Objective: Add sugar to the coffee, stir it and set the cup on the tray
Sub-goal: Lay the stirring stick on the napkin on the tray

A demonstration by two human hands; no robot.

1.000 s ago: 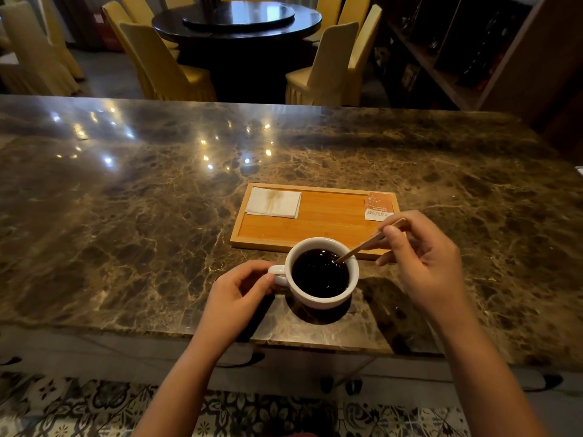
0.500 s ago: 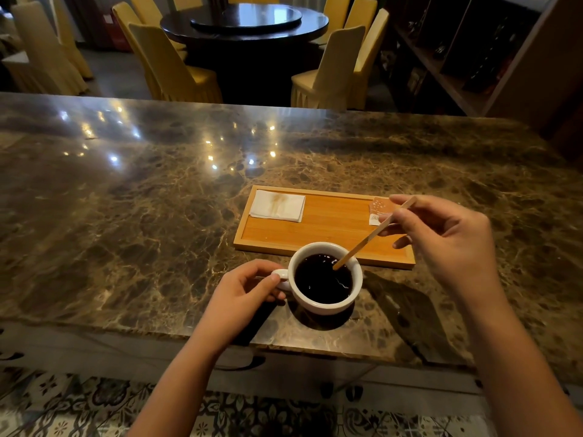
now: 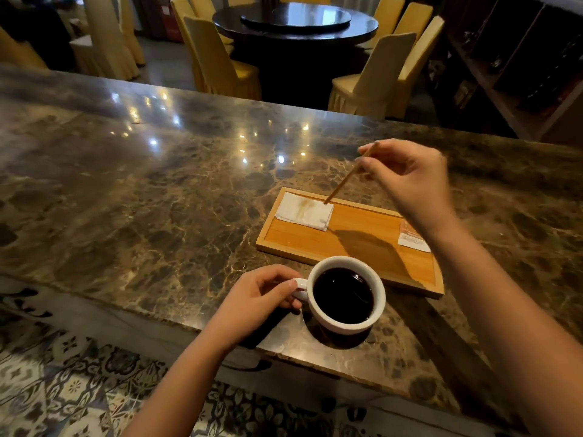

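From the head camera, a white cup (image 3: 347,296) full of dark coffee stands on the marble bench (image 3: 142,190) near its front edge, just in front of a wooden tray (image 3: 350,244) and not on it. The left hand (image 3: 252,302) is curled at the cup's handle, thumb and fingers closed on it. The right hand (image 3: 407,178) is raised over the tray, fingertips pinched on a thin wooden stir stick (image 3: 345,181) that slants down to the left; its lower tip sits at the far edge of a stained white napkin (image 3: 304,211) lying in the tray's far left corner. A torn sugar packet (image 3: 411,238) lies at the tray's right end, partly hidden by the right forearm.
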